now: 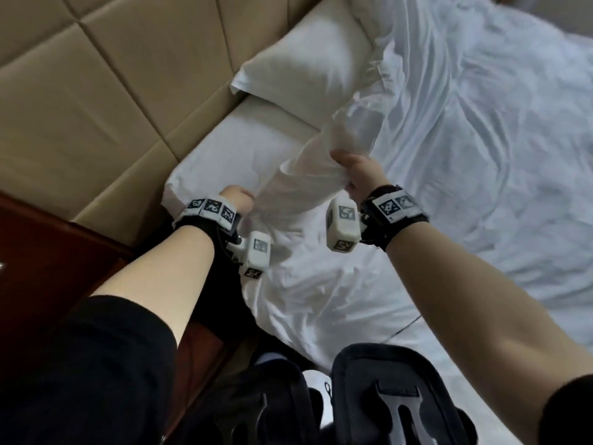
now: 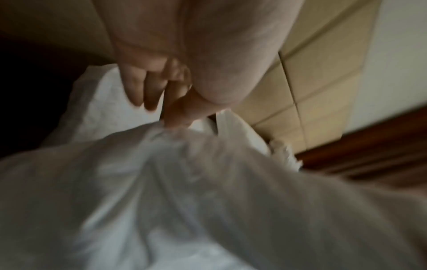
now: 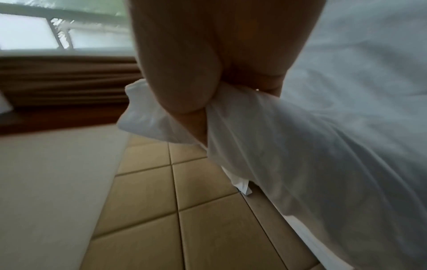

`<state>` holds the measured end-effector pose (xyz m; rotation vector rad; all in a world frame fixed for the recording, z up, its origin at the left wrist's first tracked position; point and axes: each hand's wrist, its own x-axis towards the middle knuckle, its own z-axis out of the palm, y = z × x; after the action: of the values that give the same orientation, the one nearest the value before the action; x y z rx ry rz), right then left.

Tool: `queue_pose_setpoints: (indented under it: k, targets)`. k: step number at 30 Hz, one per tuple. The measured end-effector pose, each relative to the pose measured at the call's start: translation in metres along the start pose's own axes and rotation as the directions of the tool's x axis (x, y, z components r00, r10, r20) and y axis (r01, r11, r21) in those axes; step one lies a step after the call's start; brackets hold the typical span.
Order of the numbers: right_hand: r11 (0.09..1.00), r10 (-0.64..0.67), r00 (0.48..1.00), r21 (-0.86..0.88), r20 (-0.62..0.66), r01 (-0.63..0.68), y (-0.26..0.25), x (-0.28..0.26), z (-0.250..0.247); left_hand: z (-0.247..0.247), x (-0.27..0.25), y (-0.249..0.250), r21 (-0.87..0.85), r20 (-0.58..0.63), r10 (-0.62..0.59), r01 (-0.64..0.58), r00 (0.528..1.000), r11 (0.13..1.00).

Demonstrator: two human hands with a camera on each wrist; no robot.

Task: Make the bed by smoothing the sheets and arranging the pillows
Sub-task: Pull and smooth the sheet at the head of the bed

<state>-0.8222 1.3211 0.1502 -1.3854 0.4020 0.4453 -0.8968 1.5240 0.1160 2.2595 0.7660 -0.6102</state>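
A crumpled white duvet (image 1: 475,162) covers most of the bed. My right hand (image 1: 356,170) grips a bunched fold of its top edge (image 3: 265,127), lifted off the mattress. My left hand (image 1: 239,195) pinches the same white cloth (image 2: 161,164) lower down, near the bed's corner, between thumb and fingers (image 2: 175,111). A white pillow (image 1: 308,62) lies against the headboard beyond both hands. The bare fitted sheet (image 1: 244,149) shows between the pillow and my left hand.
A tan padded headboard (image 1: 106,91) runs along the left. A dark wooden nightstand (image 1: 35,271) stands at the lower left, beside the bed corner. In the right wrist view a window (image 3: 30,31) and brown curtain (image 3: 64,82) appear behind.
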Motion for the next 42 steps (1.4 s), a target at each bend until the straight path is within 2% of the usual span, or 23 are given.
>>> queue_pose_setpoints:
  k: [3,5,8,10,13,17,21,23,24,26,27,28,29,31,32,33,35,37,39,42]
  targets:
    - [0.997,-0.042,0.999,-0.064,0.016,0.043,-0.003,-0.007,0.007,-0.03,-0.011,0.014,-0.182,-0.136,0.169,-0.192,0.976,0.964]
    - [0.988,-0.063,0.995,-0.139,0.077,0.073,-0.004,-0.01,0.019,-0.045,-0.017,0.031,-0.323,-0.146,0.273,-0.306,0.951,0.896]
    - [0.941,-0.106,0.978,-0.299,0.183,0.158,-0.006,-0.009,0.048,-0.063,-0.018,0.063,-0.53,-0.027,0.317,-0.282,0.948,0.8]
    - [0.899,-0.127,0.954,-0.376,0.27,0.226,-0.008,-0.003,0.071,-0.073,-0.006,0.078,-0.547,0.024,0.343,-0.275,0.939,0.791]
    - [0.792,-0.121,0.924,-0.526,0.364,0.311,-0.01,0.007,0.1,-0.087,0.023,0.087,-0.481,0.09,0.302,-0.224,0.949,0.847]
    - [0.626,-0.012,0.919,-0.714,0.393,0.314,-0.006,0.028,0.124,-0.107,0.061,0.093,-0.347,0.167,0.292,-0.221,0.942,0.912]
    - [0.424,0.084,0.907,-0.839,0.412,0.342,-0.001,0.044,0.135,-0.115,0.089,0.097,-0.017,0.222,0.322,-0.326,0.92,0.945]
    - [0.359,0.157,0.877,-0.854,0.454,0.377,-0.001,0.05,0.139,-0.113,0.097,0.099,0.154,0.184,0.344,-0.373,0.921,0.915]
    - [0.362,0.206,0.849,-0.844,0.487,0.396,-0.003,0.054,0.139,-0.112,0.102,0.099,0.176,0.147,0.35,-0.372,0.925,0.911]
    - [0.481,0.308,0.792,-0.804,0.528,0.349,-0.011,0.063,0.135,-0.115,0.109,0.096,0.149,0.071,0.328,-0.335,0.942,0.931]
    - [0.551,0.32,0.797,-0.785,0.512,0.283,-0.014,0.071,0.129,-0.118,0.112,0.094,0.139,0.053,0.299,-0.304,0.953,0.943]
    - [0.593,0.281,0.833,-0.769,0.476,0.239,-0.018,0.079,0.123,-0.12,0.117,0.09,0.118,0.033,0.286,-0.288,0.958,0.95]
    - [0.592,0.201,0.886,-0.772,0.418,0.23,-0.022,0.091,0.114,-0.123,0.12,0.088,0.103,0.024,0.253,-0.254,0.967,0.962]
    - [0.488,0.029,0.96,-0.843,0.277,0.228,-0.031,0.114,0.098,-0.128,0.126,0.081,0.057,0.017,0.19,-0.191,0.982,0.98]
    - [0.449,-0.021,0.971,-0.865,0.238,0.222,-0.037,0.125,0.092,-0.13,0.128,0.079,0.034,0.015,0.171,-0.172,0.985,0.985]
    - [0.437,-0.057,0.968,-0.866,0.243,0.243,-0.043,0.136,0.088,-0.131,0.13,0.079,0.018,0.008,0.167,-0.167,0.986,0.986]
    - [0.414,-0.113,0.937,-0.841,0.331,0.348,-0.056,0.155,0.087,-0.13,0.135,0.079,0.027,-0.009,0.168,-0.168,0.986,0.985]
    - [0.346,-0.102,0.905,-0.838,0.413,0.421,-0.067,0.175,0.091,-0.13,0.135,0.081,0.102,-0.016,0.146,-0.144,0.989,0.984]
    - [0.192,-0.028,0.879,-0.861,0.476,0.472,-0.073,0.194,0.097,-0.135,0.134,0.084,0.182,-0.023,0.118,-0.111,0.993,0.977]
    - [-0.167,0.105,0.851,-0.835,0.514,0.525,-0.074,0.221,0.105,-0.141,0.136,0.086,0.259,-0.05,0.082,-0.066,0.995,0.964]
